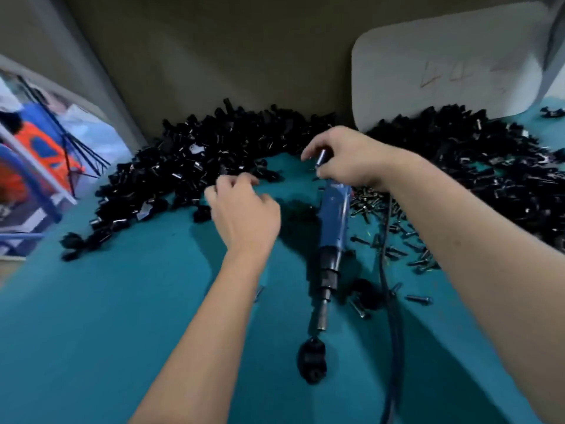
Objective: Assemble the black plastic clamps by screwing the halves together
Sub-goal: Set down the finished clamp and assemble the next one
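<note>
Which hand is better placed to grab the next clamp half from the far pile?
Left, probably. The left hand hovers empty beside the pile of clamp halves, fingers curled toward it. The right hand already grips the top of the blue screwdriver.

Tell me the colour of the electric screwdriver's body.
Blue, with a black front end; the electric screwdriver shows in the head view.

Right hand (351, 157) grips blue screwdriver (333, 221); left hand (244, 209) curled above clamp-half pile (183, 166).
</note>
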`<move>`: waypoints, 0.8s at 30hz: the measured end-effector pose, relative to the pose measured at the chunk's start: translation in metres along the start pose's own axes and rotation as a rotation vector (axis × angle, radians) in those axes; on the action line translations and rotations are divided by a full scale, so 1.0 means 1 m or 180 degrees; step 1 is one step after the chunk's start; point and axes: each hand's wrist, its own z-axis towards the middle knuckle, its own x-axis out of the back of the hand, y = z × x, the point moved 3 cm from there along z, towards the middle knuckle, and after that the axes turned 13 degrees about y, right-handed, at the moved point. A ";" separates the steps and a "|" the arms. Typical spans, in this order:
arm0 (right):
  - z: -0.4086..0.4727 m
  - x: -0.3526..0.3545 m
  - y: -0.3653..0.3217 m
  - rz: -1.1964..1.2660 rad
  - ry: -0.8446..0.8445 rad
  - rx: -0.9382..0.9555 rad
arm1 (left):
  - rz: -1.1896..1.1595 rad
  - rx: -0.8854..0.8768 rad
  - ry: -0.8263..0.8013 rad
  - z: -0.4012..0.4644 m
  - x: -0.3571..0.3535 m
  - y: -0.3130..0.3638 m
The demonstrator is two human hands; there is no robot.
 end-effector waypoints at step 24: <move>-0.071 -0.028 0.031 0.2728 0.1316 -0.0472 | -0.1057 0.1013 -0.0466 -0.033 0.008 -0.048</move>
